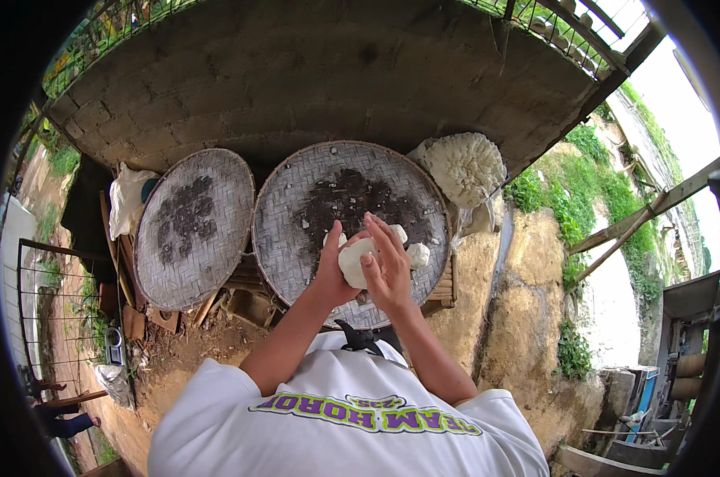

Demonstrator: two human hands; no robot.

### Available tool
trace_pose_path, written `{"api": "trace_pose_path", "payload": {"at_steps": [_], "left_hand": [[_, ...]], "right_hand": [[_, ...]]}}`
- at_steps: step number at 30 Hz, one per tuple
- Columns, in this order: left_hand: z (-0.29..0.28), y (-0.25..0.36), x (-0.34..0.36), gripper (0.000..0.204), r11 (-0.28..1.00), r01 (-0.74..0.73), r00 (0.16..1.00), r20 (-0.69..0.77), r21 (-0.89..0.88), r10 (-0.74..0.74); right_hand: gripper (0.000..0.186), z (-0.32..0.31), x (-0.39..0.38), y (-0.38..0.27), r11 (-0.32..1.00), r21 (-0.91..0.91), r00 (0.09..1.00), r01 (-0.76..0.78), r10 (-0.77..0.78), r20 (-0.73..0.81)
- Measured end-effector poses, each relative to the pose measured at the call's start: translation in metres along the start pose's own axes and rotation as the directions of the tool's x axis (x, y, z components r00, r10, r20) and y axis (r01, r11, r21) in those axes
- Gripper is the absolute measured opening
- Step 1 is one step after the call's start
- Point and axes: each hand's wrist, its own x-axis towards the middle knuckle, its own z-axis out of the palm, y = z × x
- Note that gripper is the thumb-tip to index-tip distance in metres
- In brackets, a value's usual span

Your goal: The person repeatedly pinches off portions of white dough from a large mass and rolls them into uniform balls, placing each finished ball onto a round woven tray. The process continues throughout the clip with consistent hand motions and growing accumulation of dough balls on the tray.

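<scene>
A rounded white lump, like dough (350,265), is pressed between my two palms. My left hand (332,278) cups its left side with the fingers pointing up and away. From the other side my right hand (390,278) closes on it, the thumb lying across its face. Beneath them is a large round woven tray (284,230) with a dark patch in its middle and white crumbs scattered about. Smaller white lumps (418,255) rest on the tray just beyond and right of my right hand, partly hidden by it.
A second woven tray (149,258) leans at the left, also darkly stained. At the far right of the main tray sits a big rough white mass (465,167). A block wall (296,87) stands behind. A white bag (129,199) hangs at left; a person's leg (72,425) shows lower left.
</scene>
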Motion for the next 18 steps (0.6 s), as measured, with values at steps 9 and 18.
{"api": "trace_pose_path", "payload": {"at_steps": [9,18], "left_hand": [[0.008,-0.005,-0.002,0.071,0.982,-0.187,0.975,-0.121,0.005,0.187],[0.001,0.001,0.004,0.06,0.989,-0.112,0.958,-0.276,-0.098,0.082]], "right_hand": [[0.041,0.002,0.011,-0.003,0.875,0.192,0.893,-0.444,0.415,0.175],[0.031,0.004,0.006,0.0,0.773,0.394,0.866,-0.497,0.472,0.166]]}}
